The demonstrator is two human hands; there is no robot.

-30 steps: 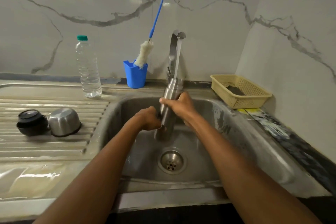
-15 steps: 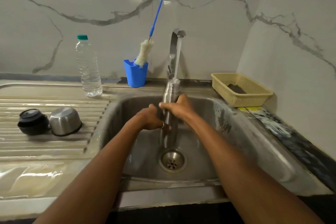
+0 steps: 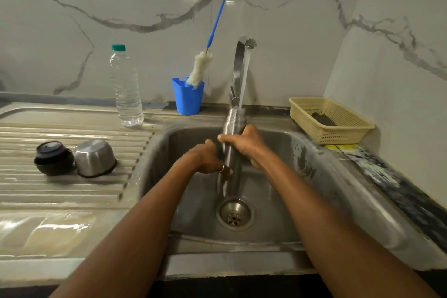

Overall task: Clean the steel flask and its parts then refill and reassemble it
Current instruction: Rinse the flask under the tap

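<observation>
The flask's (image 3: 232,123) middle is hidden behind both hands, and its base blurs into the sink (image 3: 338,189) wall just above the drain (image 3: 235,215), below the hands. The left hand (image 3: 203,159) curls round the body low down. The right hand (image 3: 244,143) wraps it higher, its far fingers out of sight. The flask stands near upright, long axis vertical, mouth up above the right hand, meeting the stream (image 3: 244,80) from the tap (image 3: 238,55). A black cap (image 3: 53,158) and steel cup (image 3: 94,158) lie well left of the left hand.

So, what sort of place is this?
Likely a home kitchen: a steel sink with ribbed drainboard, a running tap, and a bottle brush in a blue cup.
</observation>
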